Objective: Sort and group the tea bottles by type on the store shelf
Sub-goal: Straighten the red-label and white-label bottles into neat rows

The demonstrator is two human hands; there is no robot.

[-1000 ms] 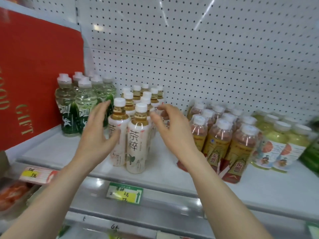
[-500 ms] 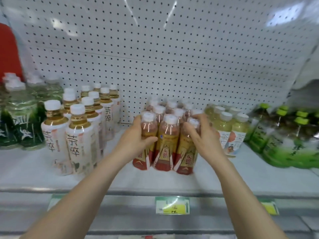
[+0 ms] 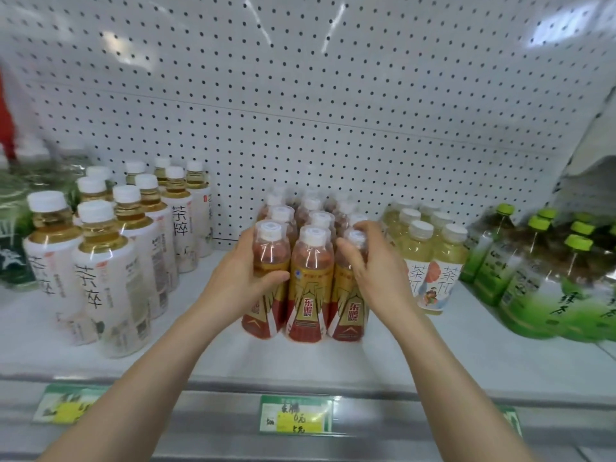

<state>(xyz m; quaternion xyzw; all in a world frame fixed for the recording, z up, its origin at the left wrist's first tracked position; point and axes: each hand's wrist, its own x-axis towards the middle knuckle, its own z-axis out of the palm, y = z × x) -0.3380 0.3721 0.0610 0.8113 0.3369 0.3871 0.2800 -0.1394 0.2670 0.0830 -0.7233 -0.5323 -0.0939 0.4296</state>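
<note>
A block of red-and-gold labelled tea bottles (image 3: pixel 311 281) stands in three rows at the middle of the white shelf (image 3: pixel 300 358). My left hand (image 3: pixel 240 278) grips the front left bottle (image 3: pixel 271 255) of that block, thumb across its front. My right hand (image 3: pixel 373 271) grips the front right bottle (image 3: pixel 348 311), fingers curled over its shoulder. To the left stand white-labelled amber tea bottles (image 3: pixel 110 275). Pale yellow-green tea bottles (image 3: pixel 430 258) stand just right of my right hand.
Dark green-labelled bottles (image 3: pixel 10 241) sit at the far left, green-capped tea bottles (image 3: pixel 546 278) at the far right. White pegboard (image 3: pixel 300 105) backs the shelf. Price tags (image 3: pixel 296 415) hang on the front rail. Bare shelf lies in front of the red bottles.
Both hands left the white-labelled bottles and moved right to the red-labelled block, closing on its front corner bottles. The view swung right.
</note>
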